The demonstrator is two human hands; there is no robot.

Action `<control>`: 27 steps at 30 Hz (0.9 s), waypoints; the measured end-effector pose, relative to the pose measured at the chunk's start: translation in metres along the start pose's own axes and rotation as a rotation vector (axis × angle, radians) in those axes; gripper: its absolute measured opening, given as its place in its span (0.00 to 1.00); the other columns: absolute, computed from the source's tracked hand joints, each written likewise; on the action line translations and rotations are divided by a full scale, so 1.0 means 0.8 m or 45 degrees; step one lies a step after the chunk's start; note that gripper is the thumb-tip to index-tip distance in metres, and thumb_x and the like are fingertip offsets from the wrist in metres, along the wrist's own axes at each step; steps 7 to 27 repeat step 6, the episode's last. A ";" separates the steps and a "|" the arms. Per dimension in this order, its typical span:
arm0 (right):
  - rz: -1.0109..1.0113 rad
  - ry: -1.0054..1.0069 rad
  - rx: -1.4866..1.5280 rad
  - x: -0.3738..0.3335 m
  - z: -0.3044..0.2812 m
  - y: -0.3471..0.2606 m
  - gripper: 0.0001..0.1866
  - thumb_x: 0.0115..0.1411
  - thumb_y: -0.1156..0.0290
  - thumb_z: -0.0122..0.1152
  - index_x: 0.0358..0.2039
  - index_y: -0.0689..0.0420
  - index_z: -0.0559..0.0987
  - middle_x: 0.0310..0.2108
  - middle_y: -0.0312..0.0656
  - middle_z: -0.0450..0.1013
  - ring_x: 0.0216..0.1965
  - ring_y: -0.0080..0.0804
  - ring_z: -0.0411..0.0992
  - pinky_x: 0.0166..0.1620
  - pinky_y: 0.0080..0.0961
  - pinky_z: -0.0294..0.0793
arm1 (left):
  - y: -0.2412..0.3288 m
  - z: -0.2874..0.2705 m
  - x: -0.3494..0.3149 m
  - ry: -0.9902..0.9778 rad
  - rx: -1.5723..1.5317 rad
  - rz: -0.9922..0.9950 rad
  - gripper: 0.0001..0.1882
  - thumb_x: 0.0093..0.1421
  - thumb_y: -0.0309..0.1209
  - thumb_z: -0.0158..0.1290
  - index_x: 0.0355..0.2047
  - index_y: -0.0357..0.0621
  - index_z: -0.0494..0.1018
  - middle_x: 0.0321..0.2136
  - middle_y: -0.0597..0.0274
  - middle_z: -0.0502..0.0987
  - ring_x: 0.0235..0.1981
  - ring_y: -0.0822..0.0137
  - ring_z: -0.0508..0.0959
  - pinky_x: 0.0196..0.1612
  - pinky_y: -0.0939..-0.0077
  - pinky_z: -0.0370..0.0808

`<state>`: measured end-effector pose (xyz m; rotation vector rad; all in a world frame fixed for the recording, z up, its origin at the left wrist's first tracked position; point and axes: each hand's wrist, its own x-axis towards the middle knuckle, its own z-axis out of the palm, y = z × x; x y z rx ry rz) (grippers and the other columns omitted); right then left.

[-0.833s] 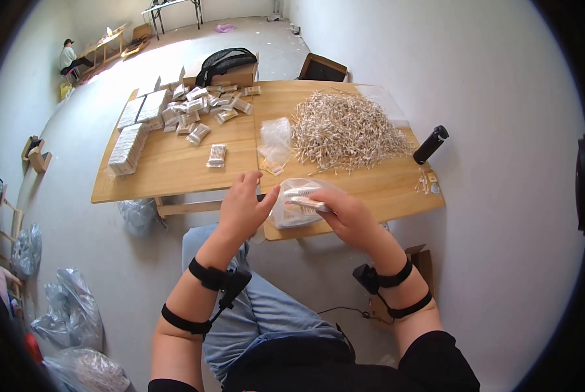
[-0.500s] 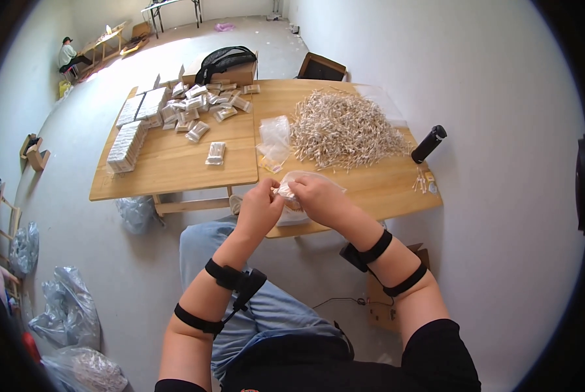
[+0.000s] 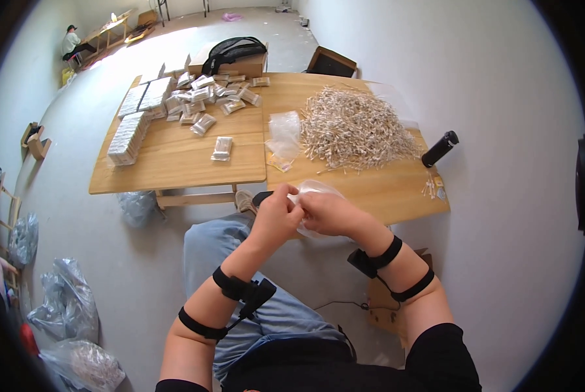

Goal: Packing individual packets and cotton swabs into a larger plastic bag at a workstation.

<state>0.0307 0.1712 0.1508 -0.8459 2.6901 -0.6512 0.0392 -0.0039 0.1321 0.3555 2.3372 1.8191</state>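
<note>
At the table's near edge, my left hand point(image 3: 278, 219) and my right hand point(image 3: 328, 212) meet with fingertips pinched together. Between them shows a bit of a clear plastic bag point(image 3: 296, 198); most of it is covered by the fingers. Behind my right hand, a translucent plastic thing with a rounded edge point(image 3: 320, 188) rests by the table edge, largely hidden. Beyond lies a big loose heap of cotton swabs point(image 3: 358, 127). Flat clear plastic bags point(image 3: 284, 130) lie left of the heap. One filled packet of swabs point(image 3: 222, 149) sits apart on the left tabletop.
Stacked packets point(image 3: 128, 140) and scattered packets point(image 3: 198, 98) occupy the left tabletop point(image 3: 181, 160). A black bottle point(image 3: 440, 149) stands at the right edge, near a few loose swabs point(image 3: 430, 188). A black mesh bag point(image 3: 234, 53) lies on a box behind. Another person point(image 3: 75, 44) sits far left.
Both hands have shifted slightly right and nearer, still together. The white piece seen between my fingers is now mostly covered. The whole view has tilted a little.
</note>
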 end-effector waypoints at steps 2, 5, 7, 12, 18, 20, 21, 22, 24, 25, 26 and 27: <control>0.025 -0.033 -0.036 0.008 -0.003 -0.009 0.14 0.50 0.67 0.64 0.36 0.58 0.76 0.36 0.48 0.76 0.42 0.45 0.75 0.45 0.38 0.73 | -0.004 -0.001 0.000 0.001 0.033 0.025 0.14 0.58 0.25 0.52 0.44 0.34 0.67 0.19 0.62 0.74 0.15 0.75 0.73 0.18 0.78 0.71; 0.278 -0.373 -0.143 0.018 -0.014 -0.021 0.19 0.50 0.63 0.63 0.42 0.56 0.78 0.41 0.50 0.77 0.44 0.43 0.76 0.46 0.35 0.74 | 0.012 -0.005 -0.002 -0.151 -0.097 -0.050 0.15 0.58 0.25 0.52 0.46 0.34 0.65 0.19 0.60 0.73 0.15 0.73 0.74 0.18 0.78 0.71; 0.333 -0.480 -0.154 0.027 -0.014 -0.019 0.21 0.49 0.62 0.64 0.44 0.56 0.78 0.42 0.52 0.77 0.45 0.42 0.76 0.47 0.33 0.74 | 0.009 -0.006 0.001 -0.179 -0.090 -0.035 0.16 0.58 0.25 0.52 0.46 0.36 0.65 0.20 0.62 0.74 0.15 0.72 0.74 0.18 0.77 0.71; 0.333 -0.480 -0.154 0.027 -0.014 -0.019 0.21 0.49 0.62 0.64 0.44 0.56 0.78 0.42 0.52 0.77 0.45 0.42 0.76 0.47 0.33 0.74 | 0.009 -0.006 0.001 -0.179 -0.090 -0.035 0.16 0.58 0.25 0.52 0.46 0.36 0.65 0.20 0.62 0.74 0.15 0.72 0.74 0.18 0.77 0.71; 0.333 -0.480 -0.154 0.027 -0.014 -0.019 0.21 0.49 0.62 0.64 0.44 0.56 0.78 0.42 0.52 0.77 0.45 0.42 0.76 0.47 0.33 0.74 | 0.009 -0.006 0.001 -0.179 -0.090 -0.035 0.16 0.58 0.25 0.52 0.46 0.36 0.65 0.20 0.62 0.74 0.15 0.72 0.74 0.18 0.77 0.71; 0.333 -0.480 -0.154 0.027 -0.014 -0.019 0.21 0.49 0.62 0.64 0.44 0.56 0.78 0.42 0.52 0.77 0.45 0.42 0.76 0.47 0.33 0.74 | 0.009 -0.006 0.001 -0.179 -0.090 -0.035 0.16 0.58 0.25 0.52 0.46 0.36 0.65 0.20 0.62 0.74 0.15 0.72 0.74 0.18 0.77 0.71; 0.333 -0.480 -0.154 0.027 -0.014 -0.019 0.21 0.49 0.62 0.64 0.44 0.56 0.78 0.42 0.52 0.77 0.45 0.42 0.76 0.47 0.33 0.74 | 0.009 -0.006 0.001 -0.179 -0.090 -0.035 0.16 0.58 0.25 0.52 0.46 0.36 0.65 0.20 0.62 0.74 0.15 0.72 0.74 0.18 0.77 0.71; 0.333 -0.480 -0.154 0.027 -0.014 -0.019 0.21 0.49 0.62 0.64 0.44 0.56 0.78 0.42 0.52 0.77 0.45 0.42 0.76 0.47 0.33 0.74 | 0.009 -0.006 0.001 -0.179 -0.090 -0.035 0.16 0.58 0.25 0.52 0.46 0.36 0.65 0.20 0.62 0.74 0.15 0.72 0.74 0.18 0.77 0.71; 0.333 -0.480 -0.154 0.027 -0.014 -0.019 0.21 0.49 0.62 0.64 0.44 0.56 0.78 0.42 0.52 0.77 0.45 0.42 0.76 0.47 0.33 0.74 | 0.009 -0.006 0.001 -0.179 -0.090 -0.035 0.16 0.58 0.25 0.52 0.46 0.36 0.65 0.20 0.62 0.74 0.15 0.72 0.74 0.18 0.77 0.71; 0.333 -0.480 -0.154 0.027 -0.014 -0.019 0.21 0.49 0.62 0.64 0.44 0.56 0.78 0.42 0.52 0.77 0.45 0.42 0.76 0.47 0.33 0.74 | 0.009 -0.006 0.001 -0.179 -0.090 -0.035 0.16 0.58 0.25 0.52 0.46 0.36 0.65 0.20 0.62 0.74 0.15 0.72 0.74 0.18 0.77 0.71; 0.333 -0.480 -0.154 0.027 -0.014 -0.019 0.21 0.49 0.62 0.64 0.44 0.56 0.78 0.42 0.52 0.77 0.45 0.42 0.76 0.47 0.33 0.74 | 0.009 -0.006 0.001 -0.179 -0.090 -0.035 0.16 0.58 0.25 0.52 0.46 0.36 0.65 0.20 0.62 0.74 0.15 0.72 0.74 0.18 0.77 0.71; 0.333 -0.480 -0.154 0.027 -0.014 -0.019 0.21 0.49 0.62 0.64 0.44 0.56 0.78 0.42 0.52 0.77 0.45 0.42 0.76 0.47 0.33 0.74 | 0.009 -0.006 0.001 -0.179 -0.090 -0.035 0.16 0.58 0.25 0.52 0.46 0.36 0.65 0.20 0.62 0.74 0.15 0.72 0.74 0.18 0.77 0.71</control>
